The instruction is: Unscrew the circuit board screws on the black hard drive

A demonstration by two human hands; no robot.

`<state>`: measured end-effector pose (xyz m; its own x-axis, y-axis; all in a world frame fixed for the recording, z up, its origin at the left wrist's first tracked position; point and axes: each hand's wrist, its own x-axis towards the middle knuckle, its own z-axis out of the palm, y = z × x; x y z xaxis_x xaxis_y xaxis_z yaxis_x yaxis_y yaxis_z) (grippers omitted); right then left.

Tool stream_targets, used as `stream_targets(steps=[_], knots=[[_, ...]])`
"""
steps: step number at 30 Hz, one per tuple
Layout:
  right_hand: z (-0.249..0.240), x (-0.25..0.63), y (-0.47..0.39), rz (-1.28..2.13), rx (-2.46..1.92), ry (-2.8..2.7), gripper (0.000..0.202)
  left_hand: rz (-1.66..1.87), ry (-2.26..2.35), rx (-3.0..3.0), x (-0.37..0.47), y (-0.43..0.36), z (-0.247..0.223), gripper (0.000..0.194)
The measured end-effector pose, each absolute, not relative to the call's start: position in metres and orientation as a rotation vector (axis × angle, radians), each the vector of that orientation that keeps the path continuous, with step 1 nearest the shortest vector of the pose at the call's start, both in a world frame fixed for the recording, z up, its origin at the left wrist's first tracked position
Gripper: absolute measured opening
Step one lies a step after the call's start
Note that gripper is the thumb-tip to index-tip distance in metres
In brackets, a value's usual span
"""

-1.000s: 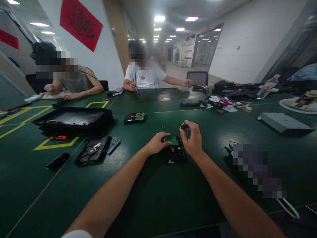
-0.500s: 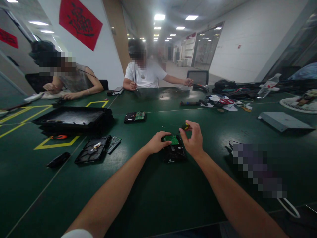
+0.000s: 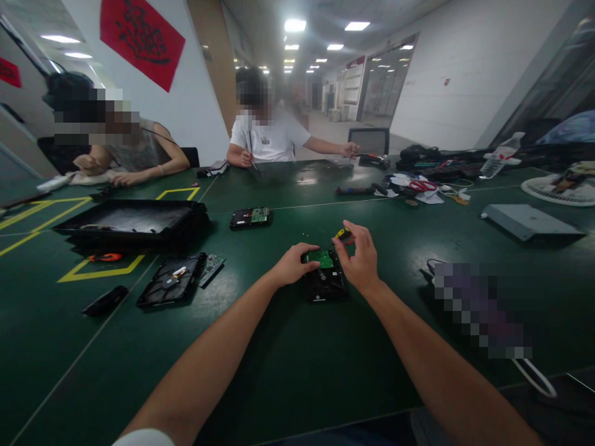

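Observation:
A black hard drive (image 3: 324,285) lies on the green table in front of me, its green circuit board (image 3: 324,258) facing up. My left hand (image 3: 294,265) grips the drive's left side, with the thumb over the board. In my right hand (image 3: 360,255) is a small screwdriver with a yellow and black handle (image 3: 343,234), pinched between thumb and fingers above the drive's right edge. The screwdriver's tip is too small to make out. A few tiny bits, perhaps screws (image 3: 305,235), lie just beyond the drive.
To the left are an opened drive (image 3: 170,282) beside a loose circuit board (image 3: 212,270), stacked black trays (image 3: 134,222) and a black object (image 3: 106,301). Another drive (image 3: 251,217) lies farther off. A grey metal box (image 3: 532,222) sits right. Two people sit across the table.
The screwdriver's handle has tilted, showing more of its yellow side. My left hand stays on the hard drive. The whole view has shifted slightly.

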<state>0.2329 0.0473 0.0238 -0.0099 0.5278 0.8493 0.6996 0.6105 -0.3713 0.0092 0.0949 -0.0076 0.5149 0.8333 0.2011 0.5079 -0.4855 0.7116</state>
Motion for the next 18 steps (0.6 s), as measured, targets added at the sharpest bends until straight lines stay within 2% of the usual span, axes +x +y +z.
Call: stream_targets(steps=[8,13,18], knots=[[0.038,0.233,0.044,-0.141,-1.044,-1.688,0.038,0.737,1.104,2.188,0.009,0.093,-0.010,0.051],[0.063,0.232,0.046,-0.110,-1.081,-1.683,0.027,0.728,1.079,2.193,0.009,0.095,-0.011,0.052],[0.094,0.229,0.048,-0.017,-1.179,-1.877,0.025,0.737,1.040,2.195,0.009,0.095,-0.010,0.050]])
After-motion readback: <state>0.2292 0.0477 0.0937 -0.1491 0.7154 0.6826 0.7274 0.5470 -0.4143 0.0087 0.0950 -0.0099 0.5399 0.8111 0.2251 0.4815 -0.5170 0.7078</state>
